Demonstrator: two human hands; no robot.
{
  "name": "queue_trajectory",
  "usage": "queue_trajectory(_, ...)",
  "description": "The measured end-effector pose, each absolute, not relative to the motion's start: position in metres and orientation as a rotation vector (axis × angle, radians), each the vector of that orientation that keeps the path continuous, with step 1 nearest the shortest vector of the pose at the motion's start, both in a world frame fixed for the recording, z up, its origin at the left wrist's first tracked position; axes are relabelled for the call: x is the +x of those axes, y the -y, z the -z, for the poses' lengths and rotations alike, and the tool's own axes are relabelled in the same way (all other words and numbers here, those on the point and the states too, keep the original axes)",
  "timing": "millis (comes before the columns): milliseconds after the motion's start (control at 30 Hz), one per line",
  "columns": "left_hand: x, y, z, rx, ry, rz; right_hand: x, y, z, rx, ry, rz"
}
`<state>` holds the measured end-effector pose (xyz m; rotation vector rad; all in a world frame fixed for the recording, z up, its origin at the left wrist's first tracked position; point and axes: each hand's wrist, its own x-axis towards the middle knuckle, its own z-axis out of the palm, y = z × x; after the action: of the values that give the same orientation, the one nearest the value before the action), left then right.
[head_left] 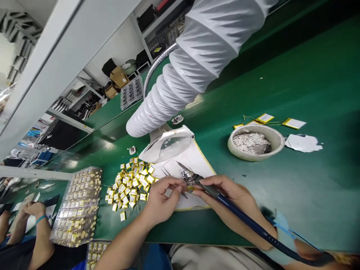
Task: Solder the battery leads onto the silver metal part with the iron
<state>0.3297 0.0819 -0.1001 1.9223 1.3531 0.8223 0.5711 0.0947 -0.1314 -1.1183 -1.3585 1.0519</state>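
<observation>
My right hand [232,191] is closed around a soldering iron [209,190]. Its metal tip points up and left, over a small circuit board [185,175] on white paper [194,157]. A small yellow battery [191,189] sits between the fingertips of both hands, close to my right fingers. My left hand [164,198] is pinched closed beside the board; what lies between its thumb and finger is too small to make out. Thin dark tips [165,171], like those of tweezers, show just beyond my left fingers.
Left of the paper is a heap of small batteries [131,183], beside a clear tray [77,206]. A white hose [180,78] hangs over a hood [171,144]. On the right stand a bowl of metallic bits [255,142] and larger batteries [294,123]. Another person's hands [35,210] are far left.
</observation>
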Motion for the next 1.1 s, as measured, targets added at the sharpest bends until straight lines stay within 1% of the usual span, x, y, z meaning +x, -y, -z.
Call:
queue_trajectory(67,0.316,-0.088,0.101,2.310,-1.311,-0.670,0.572,-0.095,0.134,-1.147,1.321,-0.977)
queue_trajectory(133,0.304,-0.092,0.101,2.653,-1.237,-0.430,0.572,-0.096,0.136,-1.153,1.296,-0.932)
queue_trajectory(200,0.295,-0.095,0.102,2.838,-1.157,-0.281,0.572,-0.095,0.138,-1.141,1.288,-0.915)
queue_trajectory(267,0.290,-0.098,0.103,2.916,-1.047,-0.283,0.571,-0.095,0.139,-1.145,1.291,-0.905)
queue_trajectory(333,0.286,-0.098,0.102,2.930,-0.946,-0.416,0.570,-0.095,0.140,-1.151,1.286,-0.923)
queue_trajectory(400,0.287,-0.095,0.099,2.853,-0.936,-0.688,0.569,-0.096,0.140,-1.117,1.278,-0.983)
queue_trajectory(467,0.292,-0.088,0.094,2.710,-1.025,-0.968,0.569,-0.097,0.139,-1.059,1.294,-1.042)
queue_trajectory(533,0.303,-0.079,0.086,2.559,-1.147,-1.071,0.570,-0.097,0.137,-1.032,1.332,-1.054)
queue_trajectory(667,0.336,-0.069,0.077,2.213,-1.323,-0.870,0.571,-0.095,0.133,-1.056,1.419,-1.014)
queue_trajectory(767,0.347,-0.075,0.080,1.997,-1.347,-0.804,0.571,-0.095,0.132,-1.031,1.470,-0.972)
queue_trajectory(833,0.344,-0.081,0.084,1.854,-1.386,-0.801,0.569,-0.095,0.132,-1.032,1.474,-0.939)
queue_trajectory(967,0.325,-0.097,0.095,1.529,-1.654,-0.801,0.571,-0.097,0.133,-1.166,1.379,-0.897)
queue_trajectory(1033,0.320,-0.104,0.102,1.470,-1.739,-0.777,0.573,-0.099,0.133,-1.226,1.319,-0.849)
queue_trajectory(1100,0.317,-0.106,0.106,1.541,-1.757,-0.740,0.575,-0.101,0.132,-1.226,1.310,-0.781)
